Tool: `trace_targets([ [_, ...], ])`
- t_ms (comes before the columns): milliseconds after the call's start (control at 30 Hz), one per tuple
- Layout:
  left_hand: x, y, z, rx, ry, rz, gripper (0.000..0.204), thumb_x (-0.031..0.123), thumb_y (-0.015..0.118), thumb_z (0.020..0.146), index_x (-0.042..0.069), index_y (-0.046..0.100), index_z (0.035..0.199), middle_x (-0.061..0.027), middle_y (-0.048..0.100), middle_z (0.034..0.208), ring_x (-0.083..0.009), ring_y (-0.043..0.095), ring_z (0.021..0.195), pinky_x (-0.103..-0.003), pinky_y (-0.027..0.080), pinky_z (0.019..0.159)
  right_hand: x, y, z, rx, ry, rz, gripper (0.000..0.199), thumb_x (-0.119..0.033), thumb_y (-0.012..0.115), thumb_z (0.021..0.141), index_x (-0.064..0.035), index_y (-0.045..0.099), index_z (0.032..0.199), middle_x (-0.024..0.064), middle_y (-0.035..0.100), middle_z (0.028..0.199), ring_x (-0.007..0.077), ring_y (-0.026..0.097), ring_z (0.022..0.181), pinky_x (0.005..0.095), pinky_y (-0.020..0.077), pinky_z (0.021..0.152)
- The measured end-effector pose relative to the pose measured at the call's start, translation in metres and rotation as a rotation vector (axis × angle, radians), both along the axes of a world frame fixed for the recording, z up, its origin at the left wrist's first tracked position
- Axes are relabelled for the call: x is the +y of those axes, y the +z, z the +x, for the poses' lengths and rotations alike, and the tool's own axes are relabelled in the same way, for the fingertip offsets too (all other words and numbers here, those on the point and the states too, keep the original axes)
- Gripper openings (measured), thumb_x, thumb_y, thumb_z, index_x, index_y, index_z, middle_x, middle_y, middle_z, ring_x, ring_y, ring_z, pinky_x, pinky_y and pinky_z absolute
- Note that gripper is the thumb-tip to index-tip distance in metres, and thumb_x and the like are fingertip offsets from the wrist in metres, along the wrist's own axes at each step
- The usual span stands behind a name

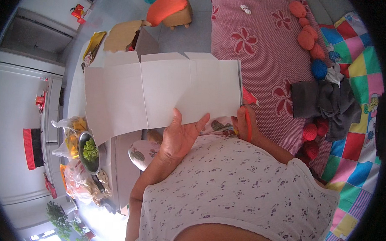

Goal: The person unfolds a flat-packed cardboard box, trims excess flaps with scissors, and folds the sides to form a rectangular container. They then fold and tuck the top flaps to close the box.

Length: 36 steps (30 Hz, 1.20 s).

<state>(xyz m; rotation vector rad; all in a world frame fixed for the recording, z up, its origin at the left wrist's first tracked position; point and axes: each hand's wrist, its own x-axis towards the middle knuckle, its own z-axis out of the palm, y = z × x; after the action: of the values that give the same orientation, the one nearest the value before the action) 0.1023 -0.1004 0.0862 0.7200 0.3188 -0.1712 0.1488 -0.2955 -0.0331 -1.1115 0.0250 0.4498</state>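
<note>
White sprigged cloth makes the one shirt (242, 183) nearest me. Just beyond it are my two hands. My right hand (242, 123) is closed around one pair of orange-handled scissors (249, 123), their dark end at the card's right edge. My left hand (178, 137) is at the near edge of the card (170, 89), thumb and another digit showing apart; the other fingers are hidden, so I cannot tell whether it clasps.

That card is one white sheet in front of me, with two creases, three panels and flaps along its far edge. Its left end reaches over toward one bowl (92, 167) of greens (90, 149). Off its right edge, one red piece (249, 97) lies just beside the scissors, then pink cover (262, 69) gives a wide stretch of room up to one grey cloth (340, 103), three red balls (309, 131), one blue ball (319, 69) and about five orange balls (305, 39). Past the far flaps stand one box (148, 43) and, farther, one orange-topped stool (168, 9).
</note>
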Motion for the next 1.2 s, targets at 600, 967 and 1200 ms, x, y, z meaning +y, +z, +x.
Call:
trace_targets([
  [600,0.006,-0.01,0.003,0.046,-0.06,-0.076,0.06,0.045,0.036,0.092,0.006,0.021,0.136,-0.0108,0.028,0.139,-0.0252,0.028,0.128,-0.044,0.024,0.107,0.001,0.002,-0.009,-0.128,0.048,-0.332,0.025,-0.025,0.037,0.095,-0.0035,0.042,0.106,0.0006,0.041,0.075,0.0086,0.045,0.065,0.0234,0.0416,0.053],
  [967,0.007,-0.036,0.017,0.223,-0.056,-0.195,0.05,0.04,0.03,0.095,0.009,0.025,0.134,-0.0078,0.033,0.135,-0.0222,0.035,0.123,-0.04,0.034,0.102,0.014,-0.012,-0.018,0.008,-0.162,-0.29,0.035,-0.044,0.037,0.093,-0.0107,0.045,0.084,-0.0019,0.041,0.068,0.0065,0.038,0.056,0.0215,0.0331,0.047],
  [1200,0.007,-0.049,0.023,0.233,-0.077,-0.181,0.047,0.037,0.026,0.096,0.007,0.023,0.133,-0.012,0.035,0.132,-0.0257,0.04,0.12,-0.04,0.039,0.099,0.005,-0.017,-0.018,0.118,-0.095,-0.211,0.045,-0.053,0.036,0.091,-0.0115,0.043,0.075,-0.003,0.036,0.055,0.0056,0.031,0.043,0.0213,0.0267,0.038],
])
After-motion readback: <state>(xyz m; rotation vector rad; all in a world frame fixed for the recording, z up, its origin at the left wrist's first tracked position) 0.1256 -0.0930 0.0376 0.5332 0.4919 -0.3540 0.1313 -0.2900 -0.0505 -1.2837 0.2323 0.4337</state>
